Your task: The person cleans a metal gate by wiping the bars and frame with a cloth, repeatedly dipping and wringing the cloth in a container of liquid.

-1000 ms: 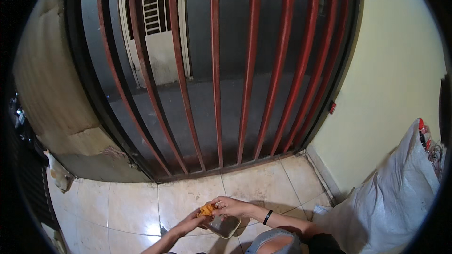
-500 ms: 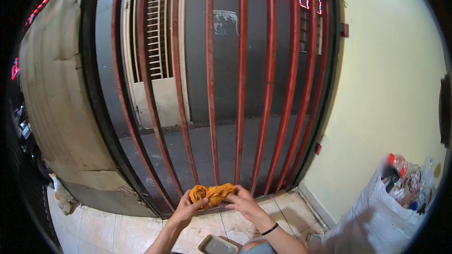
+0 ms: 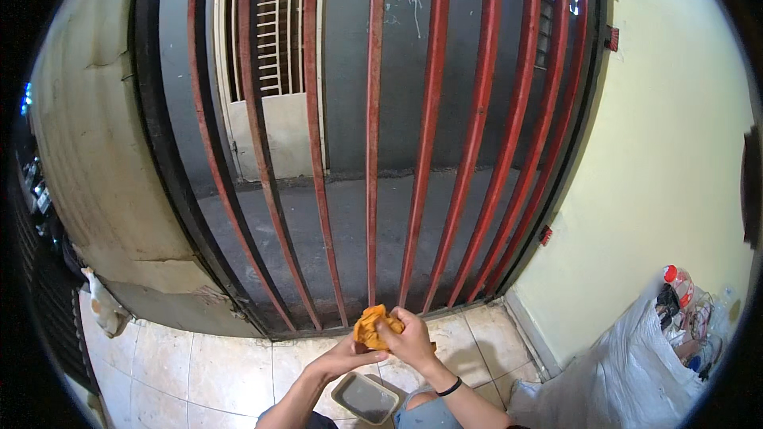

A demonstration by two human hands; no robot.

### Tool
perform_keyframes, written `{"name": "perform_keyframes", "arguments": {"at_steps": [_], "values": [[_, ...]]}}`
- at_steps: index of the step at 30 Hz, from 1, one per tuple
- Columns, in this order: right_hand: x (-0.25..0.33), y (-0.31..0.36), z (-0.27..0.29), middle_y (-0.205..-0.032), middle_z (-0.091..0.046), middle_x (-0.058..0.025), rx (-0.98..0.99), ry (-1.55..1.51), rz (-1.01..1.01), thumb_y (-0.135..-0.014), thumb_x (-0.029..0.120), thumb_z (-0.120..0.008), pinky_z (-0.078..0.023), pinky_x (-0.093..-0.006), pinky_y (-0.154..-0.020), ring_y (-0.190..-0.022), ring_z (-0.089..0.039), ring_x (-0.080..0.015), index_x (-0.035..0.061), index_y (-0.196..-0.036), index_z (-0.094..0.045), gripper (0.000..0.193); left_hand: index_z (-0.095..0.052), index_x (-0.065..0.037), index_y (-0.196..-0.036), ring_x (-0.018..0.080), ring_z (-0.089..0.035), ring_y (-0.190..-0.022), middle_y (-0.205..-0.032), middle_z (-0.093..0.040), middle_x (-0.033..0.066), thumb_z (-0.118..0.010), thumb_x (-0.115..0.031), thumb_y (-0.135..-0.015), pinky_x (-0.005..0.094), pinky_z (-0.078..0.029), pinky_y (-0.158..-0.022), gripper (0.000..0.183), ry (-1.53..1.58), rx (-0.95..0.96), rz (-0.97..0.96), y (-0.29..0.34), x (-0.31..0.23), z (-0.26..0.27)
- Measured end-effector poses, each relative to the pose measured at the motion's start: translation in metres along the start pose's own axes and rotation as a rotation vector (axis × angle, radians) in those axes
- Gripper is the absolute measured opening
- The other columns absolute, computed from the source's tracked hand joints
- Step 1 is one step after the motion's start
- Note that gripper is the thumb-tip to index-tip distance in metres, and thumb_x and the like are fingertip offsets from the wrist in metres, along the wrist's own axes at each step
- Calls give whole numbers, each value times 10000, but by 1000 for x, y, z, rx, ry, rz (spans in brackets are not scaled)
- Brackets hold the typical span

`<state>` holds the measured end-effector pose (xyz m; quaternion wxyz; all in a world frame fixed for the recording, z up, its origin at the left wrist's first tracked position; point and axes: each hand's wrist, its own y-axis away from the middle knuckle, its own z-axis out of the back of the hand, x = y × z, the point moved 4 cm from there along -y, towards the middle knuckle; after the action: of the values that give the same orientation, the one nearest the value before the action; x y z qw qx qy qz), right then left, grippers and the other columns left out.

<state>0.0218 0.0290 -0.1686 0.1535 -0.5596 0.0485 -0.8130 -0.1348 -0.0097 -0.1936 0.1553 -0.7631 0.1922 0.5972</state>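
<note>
An orange cloth, crumpled into a bunch, is held between both hands in front of the gate's lower end. My left hand cups it from below and the left, its fingers partly behind the cloth. My right hand, with a dark band on the wrist, grips it from the right, thumb pressed into the folds. Below the hands, a rectangular tub with greyish liquid stands on the tiled floor, close to my knee.
Ahead stands a gate with red bars in a black frame. A white sack of plastic bottles and scraps leans by the pale yellow wall on the right. At the far left a white-and-orange cat is beside a tan panel.
The orange cloth has gone from stretched between my hands to a compact bunch. My hands have drawn together. The view has tilted lower, showing more of the tub.
</note>
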Motion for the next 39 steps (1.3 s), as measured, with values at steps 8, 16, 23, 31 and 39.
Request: {"name": "perform_keyframes", "arguments": {"at_steps": [8,16,23,31,39], "values": [[-24,-4,16,-747,-637,-113,-148,-3,73,-853,407,-812,-491,-374,-592,-667,-650,-244,58,-1048,-500,507,-545,-46,-1355,107,-631,-1031,-1152,-677,14,-651,-175,-996,282,-500,-911,396,110,-290,34,-13,8,23],[-37,-7,54,-959,-657,-193,-398,273,-176,-776,621,-799,-515,-447,-763,-891,-671,-354,45,-1057,-537,693,-522,-84,-1193,178,-663,-1008,-1135,-663,72,-682,-38,-913,365,-520,-931,326,505,-444,-246,-9,-27,40],[-28,-7,33,-1233,-582,-110,-18,-860,-209,-936,61,-675,-490,-356,-981,-1122,-590,-205,32,-1310,-461,432,-153,13,-1582,259,-544,-1261,-1451,-462,233,-715,-177,-945,364,-465,-1033,871,-311,-395,-24,-9,-20,53],[79,-22,22,-1435,-444,-122,283,-913,98,-850,-13,-685,-345,-357,-1153,-1380,-401,-217,59,-1405,-376,639,-406,9,-1500,288,-400,-1413,-1511,-421,219,-696,-430,-948,396,-325,-1166,762,-659,22,136,-21,38,25],[53,-39,62,-1508,-366,-184,249,-795,179,-908,-149,-547,-395,-305,-1093,-1398,-381,-197,72,-1449,-184,688,-630,-25,-1103,24,-510,-710,-776,-599,-52,-645,-249,-1024,216,-424,-623,238,-167,-110,-100,-8,-41,-7]]}}
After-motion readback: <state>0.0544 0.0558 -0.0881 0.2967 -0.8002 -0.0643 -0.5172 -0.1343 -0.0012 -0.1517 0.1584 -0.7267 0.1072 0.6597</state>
